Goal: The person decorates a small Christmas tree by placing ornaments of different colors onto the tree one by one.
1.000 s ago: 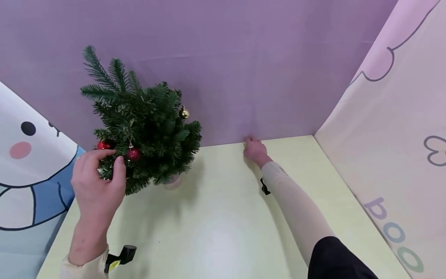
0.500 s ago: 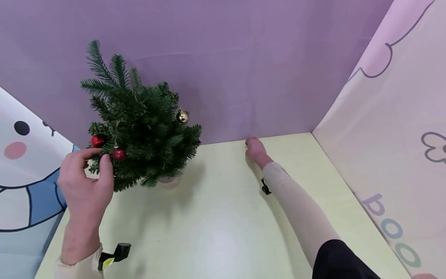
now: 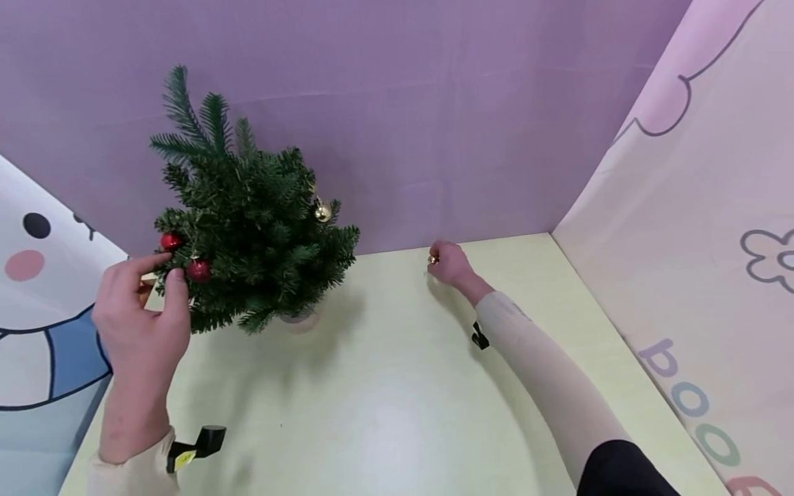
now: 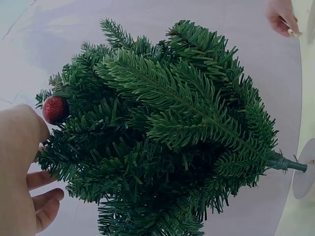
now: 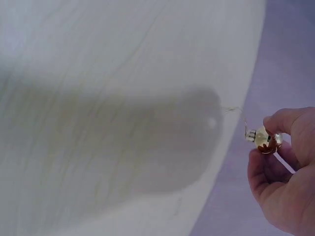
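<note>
A small green artificial Christmas tree (image 3: pixel 260 227) stands at the left of the table. My left hand (image 3: pixel 139 303) is at its left side, index finger and thumb curled round a branch tip (image 3: pixel 163 277). Two red baubles, one shiny (image 3: pixel 170 241) and one glittery (image 3: pixel 198 269), hang right by those fingers. On the tree's right side hangs a gold bauble (image 3: pixel 322 212). My right hand (image 3: pixel 451 263), near the table's back edge, pinches another gold bauble (image 5: pixel 266 140) between thumb and fingers. A thin string loop (image 5: pixel 238 112) trails from its cap, held just above the table.
The pale yellow table (image 3: pixel 384 386) runs back to a purple cloth wall (image 3: pixel 397 124). Printed cloth panels rise on the left (image 3: pixel 62 344) and right (image 3: pixel 701 227). A pale round base (image 3: pixel 300 322) shows under the tree.
My left hand has shifted left, and the nearby branches and red baubles have moved left with it. My right hand has turned slightly, and the gold bauble in its fingers now shows.
</note>
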### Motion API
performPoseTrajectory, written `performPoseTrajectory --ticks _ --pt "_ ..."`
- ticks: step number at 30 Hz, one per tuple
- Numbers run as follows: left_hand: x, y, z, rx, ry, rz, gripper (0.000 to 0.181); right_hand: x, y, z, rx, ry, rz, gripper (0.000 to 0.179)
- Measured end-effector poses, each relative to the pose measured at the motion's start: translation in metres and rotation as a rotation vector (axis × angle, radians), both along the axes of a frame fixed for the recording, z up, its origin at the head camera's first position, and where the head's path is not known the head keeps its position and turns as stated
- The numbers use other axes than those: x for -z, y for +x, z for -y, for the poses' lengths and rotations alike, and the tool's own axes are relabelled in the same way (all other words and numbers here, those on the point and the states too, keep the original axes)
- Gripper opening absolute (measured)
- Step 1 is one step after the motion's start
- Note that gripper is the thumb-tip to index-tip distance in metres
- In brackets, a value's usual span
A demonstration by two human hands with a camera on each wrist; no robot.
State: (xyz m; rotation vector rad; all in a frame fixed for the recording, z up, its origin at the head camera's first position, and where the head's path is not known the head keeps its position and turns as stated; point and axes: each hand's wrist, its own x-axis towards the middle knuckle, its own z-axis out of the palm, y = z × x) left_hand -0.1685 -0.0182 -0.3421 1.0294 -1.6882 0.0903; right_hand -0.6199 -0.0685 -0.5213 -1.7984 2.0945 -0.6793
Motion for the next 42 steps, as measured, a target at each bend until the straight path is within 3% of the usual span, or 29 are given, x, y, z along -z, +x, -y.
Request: performPoseTrajectory --ticks 9,15,25,31,37,42 --pt "-0.001 -0.004 -0.004 -0.027 -0.028 -0.097 0.025 -0.039 0.018 -0.033 -0.071 -0.123 0.148 0.023" --pt "-0.005 -0.011 -0.015 0.010 -0.124 -0.163 0.019 -0.068 0.028 -0.061 -0.128 -0.186 0.141 0.021" --pt "-0.009 -0.032 -0.036 0.086 -0.224 -0.258 0.014 -0.106 0.052 -0.106 -0.196 -0.273 0.222 0.026" --pt "-0.011 -0.041 -0.047 0.134 -0.250 -0.263 0.014 -0.125 0.069 -0.128 -0.250 -0.337 0.258 0.023" --pt "-0.006 -0.046 -0.050 0.196 -0.263 -0.231 0.017 -0.143 0.088 -0.140 -0.308 -0.379 0.319 0.022" --pt "-0.005 -0.059 -0.055 0.277 -0.248 -0.194 0.016 -0.159 0.105 -0.147 -0.355 -0.425 0.374 0.024"
